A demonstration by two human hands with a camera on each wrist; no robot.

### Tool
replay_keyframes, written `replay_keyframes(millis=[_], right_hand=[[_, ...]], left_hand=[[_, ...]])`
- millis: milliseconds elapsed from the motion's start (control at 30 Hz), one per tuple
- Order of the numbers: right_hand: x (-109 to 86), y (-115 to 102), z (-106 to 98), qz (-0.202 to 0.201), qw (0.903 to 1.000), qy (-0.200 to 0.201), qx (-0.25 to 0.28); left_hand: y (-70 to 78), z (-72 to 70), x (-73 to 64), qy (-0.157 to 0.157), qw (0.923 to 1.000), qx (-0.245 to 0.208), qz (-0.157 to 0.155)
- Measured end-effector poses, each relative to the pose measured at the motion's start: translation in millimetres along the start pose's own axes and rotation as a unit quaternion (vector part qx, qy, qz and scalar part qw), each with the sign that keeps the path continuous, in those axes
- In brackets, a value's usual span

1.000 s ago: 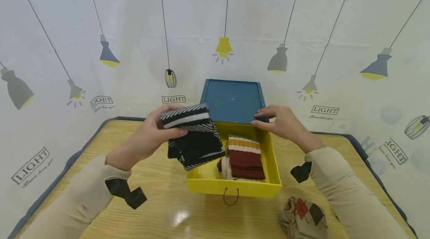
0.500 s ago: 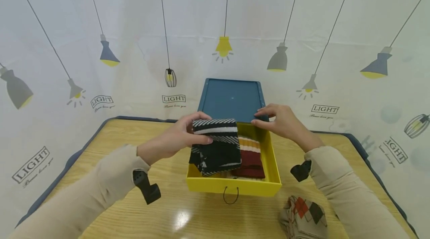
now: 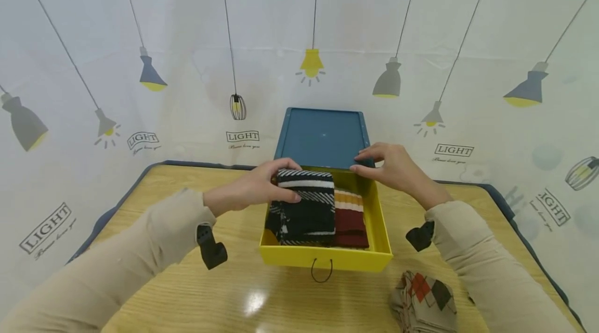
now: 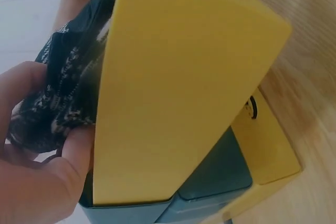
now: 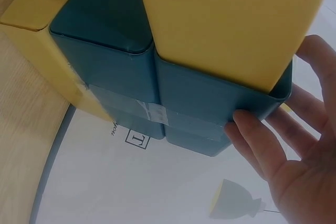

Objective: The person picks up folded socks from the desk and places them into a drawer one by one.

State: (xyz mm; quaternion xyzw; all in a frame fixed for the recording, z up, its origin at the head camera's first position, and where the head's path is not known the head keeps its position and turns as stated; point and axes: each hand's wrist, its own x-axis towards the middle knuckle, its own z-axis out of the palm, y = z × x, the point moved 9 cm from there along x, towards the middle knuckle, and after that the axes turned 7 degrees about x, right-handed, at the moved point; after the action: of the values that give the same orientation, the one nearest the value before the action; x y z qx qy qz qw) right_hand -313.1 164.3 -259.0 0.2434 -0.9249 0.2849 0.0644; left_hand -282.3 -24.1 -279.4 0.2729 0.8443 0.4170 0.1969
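Folded black-and-white patterned socks lie low inside the left part of a pulled-out yellow drawer. My left hand holds their left edge, thumb on top and fingers behind. The left wrist view shows the thumb and fingers pinching the dark socks beside the drawer's wall. Burgundy socks with yellow and white stripes sit folded on the right in the drawer, partly covered. My right hand grips the front right corner of the blue drawer case, thumb and fingers around its edge.
Beige argyle socks lie folded on the wooden table, right of the drawer. A second blue case with a yellow drawer adjoins the first. A lamp-printed sheet hangs behind.
My left hand has moved right and lowered the black-and-white socks from beside the drawer into its left part. The right hand has stayed at the case's corner.
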Motion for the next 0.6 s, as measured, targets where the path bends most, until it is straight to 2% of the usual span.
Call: replay_keyframes(millis=[267,433,600], right_hand=[[0.7,-0.4,-0.2,-0.001,1.0,-0.001,0.001],[0.9,-0.6,-0.6,-0.001,1.0,-0.001,0.003],[0.0,-0.8,-0.3,0.001,1.0,-0.003,0.003]], left_hand=[[14.0,-1.7,1.7,-0.055,0.9934,0.1,0.011],[18.2,-4.3,4.1,-0.073,0.9906,0.115,0.019],[19.3,-8.7,7.6,-0.06,0.9909,0.118,0.023]])
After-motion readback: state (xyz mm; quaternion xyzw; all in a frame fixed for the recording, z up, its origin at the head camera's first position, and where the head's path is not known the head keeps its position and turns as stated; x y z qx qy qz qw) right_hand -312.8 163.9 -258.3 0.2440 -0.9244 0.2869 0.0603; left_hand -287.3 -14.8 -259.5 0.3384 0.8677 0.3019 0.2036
